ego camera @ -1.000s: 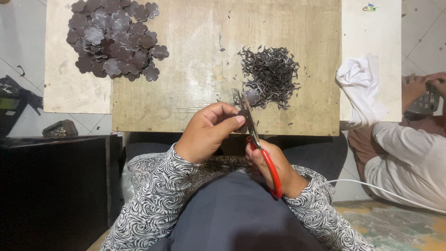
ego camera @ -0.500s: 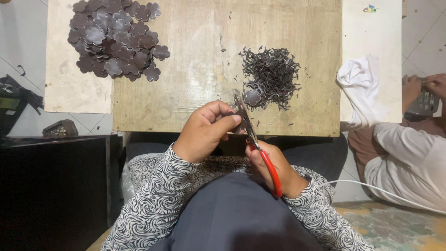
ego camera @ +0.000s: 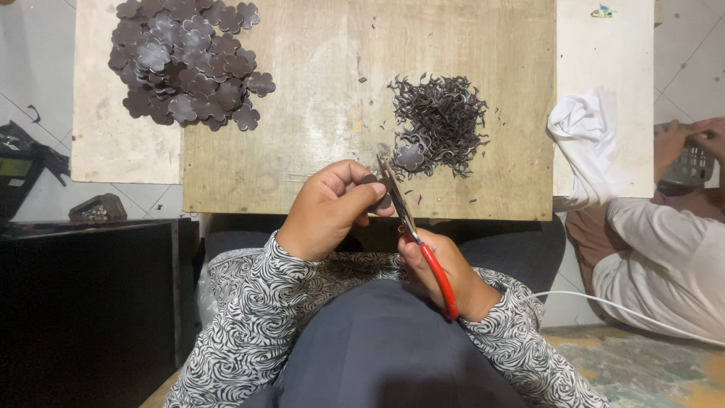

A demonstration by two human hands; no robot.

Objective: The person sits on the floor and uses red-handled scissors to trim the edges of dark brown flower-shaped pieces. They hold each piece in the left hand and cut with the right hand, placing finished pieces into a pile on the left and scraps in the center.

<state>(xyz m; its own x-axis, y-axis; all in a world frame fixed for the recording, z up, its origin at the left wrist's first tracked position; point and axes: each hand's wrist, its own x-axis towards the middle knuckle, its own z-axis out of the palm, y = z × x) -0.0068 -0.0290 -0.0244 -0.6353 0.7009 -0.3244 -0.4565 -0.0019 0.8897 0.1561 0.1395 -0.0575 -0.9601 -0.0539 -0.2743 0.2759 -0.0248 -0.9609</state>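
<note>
My left hand [ego camera: 326, 211] pinches a small dark flower-shaped piece [ego camera: 380, 193] between thumb and fingers. My right hand [ego camera: 447, 273] grips red-handled scissors [ego camera: 411, 229], whose blades meet the piece at its right edge. Both hands hover at the near edge of a wooden board [ego camera: 325, 113]. Just beyond the blades lies a heap of thin dark curled trimmings [ego camera: 442, 121], with one cut flower shape [ego camera: 410, 157] at its near edge. A pile of several dark flower-shaped pieces [ego camera: 185, 60] rests at the board's far left.
A white cloth [ego camera: 585, 140] lies on a pale board [ego camera: 604, 75] to the right. Another person [ego camera: 664, 257] sits at the right, hands on a grey basket [ego camera: 691, 162]. A white cable [ego camera: 604, 306] runs along the floor. A black cabinet [ego camera: 83, 302] stands at the left.
The piece has turned slightly in my left hand and the scissor blades have shifted a little along its edge. The piles have not moved.
</note>
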